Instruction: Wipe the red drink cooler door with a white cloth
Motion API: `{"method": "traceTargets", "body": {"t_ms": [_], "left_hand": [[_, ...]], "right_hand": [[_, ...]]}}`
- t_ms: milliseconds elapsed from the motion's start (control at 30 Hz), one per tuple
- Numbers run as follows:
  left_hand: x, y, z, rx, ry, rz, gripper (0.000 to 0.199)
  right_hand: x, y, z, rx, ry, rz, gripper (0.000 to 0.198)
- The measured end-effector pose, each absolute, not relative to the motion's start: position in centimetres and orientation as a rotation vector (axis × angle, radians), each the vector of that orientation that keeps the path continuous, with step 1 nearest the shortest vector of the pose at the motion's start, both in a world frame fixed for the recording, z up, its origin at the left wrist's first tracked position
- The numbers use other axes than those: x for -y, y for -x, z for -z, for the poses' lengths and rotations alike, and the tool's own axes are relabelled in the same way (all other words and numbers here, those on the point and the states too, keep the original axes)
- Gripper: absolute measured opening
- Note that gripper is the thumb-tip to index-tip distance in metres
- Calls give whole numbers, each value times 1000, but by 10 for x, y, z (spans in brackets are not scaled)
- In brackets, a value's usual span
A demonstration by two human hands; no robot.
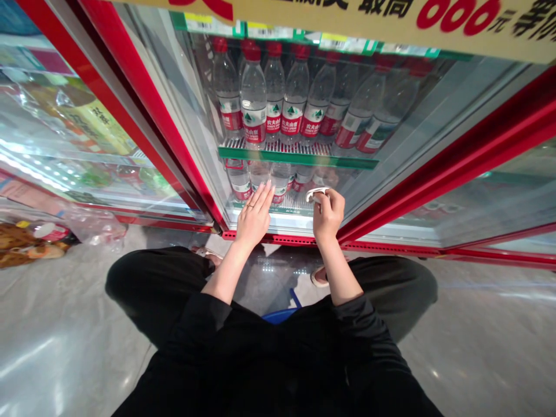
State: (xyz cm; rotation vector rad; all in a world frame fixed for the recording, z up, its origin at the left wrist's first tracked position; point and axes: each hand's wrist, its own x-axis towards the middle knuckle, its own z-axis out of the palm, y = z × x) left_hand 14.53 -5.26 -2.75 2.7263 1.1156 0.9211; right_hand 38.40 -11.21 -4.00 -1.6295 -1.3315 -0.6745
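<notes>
My left hand (pixel 255 213) is stretched flat, fingers together and pointing up, in front of the lower row of bottles. It holds nothing and wears a thin ring. Whether its palm touches the glass I cannot tell. To its right, my right hand (pixel 329 212) is closed on a small folded white cloth (pixel 317 192), which could also be paper. Behind both hands is a red-framed drinks fridge (pixel 299 238). Water bottles (pixel 253 121) with red caps and red-and-white labels stand on its green-edged shelf (pixel 299 157), with more bottles (pixel 240 184) below.
Red door frames (pixel 147 110) flank the bay on both sides. At the left floor lie a clear plastic bag (pixel 93 226) and a dark bottle (pixel 51 231). A yellow printed banner (pixel 330 23) crosses the top. Something blue (pixel 280 316) shows between my knees.
</notes>
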Motion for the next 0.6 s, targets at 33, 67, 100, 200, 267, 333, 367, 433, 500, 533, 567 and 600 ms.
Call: {"method": "traceTargets", "body": {"t_ms": [33,67,100,200,267,333,367,433,500,533,567,600], "left_hand": [[53,-145,27,-1128,-2726,-904,81],[53,-145,27,-1137,-2724,-888,79],[53,-145,27,-1143,-2721,-876,77],[52,-146,27,-1143,-2710,-872,74],[52,-145,28,-1124,-2719,-893,76],[51,-143,29,-1117,-2733,-926,79],[51,-142,30,-1125,-2737,-943,81],[51,-138,31,-1150,-2742,-964,83],[50,-134,32,-1163,-2749,-968,84],[50,-133,32,-1162,-2751,-965,84],[49,-132,33,-1161,-2750,-961,84],[49,-131,33,-1161,-2746,-957,85]], "right_hand": [[112,-380,44,1349,1640,648,32],[111,-375,46,1378,1653,613,32],[110,-370,48,1409,1668,573,32],[104,-359,49,1495,1681,483,32],[102,-360,48,1521,1659,471,31],[103,-366,51,1478,1636,482,30],[104,-369,55,1431,1629,493,30],[107,-374,63,1332,1619,517,31],[108,-372,72,1294,1613,531,31],[108,-368,75,1302,1612,532,31],[107,-364,77,1320,1615,529,31],[105,-359,77,1342,1623,524,31]]}}
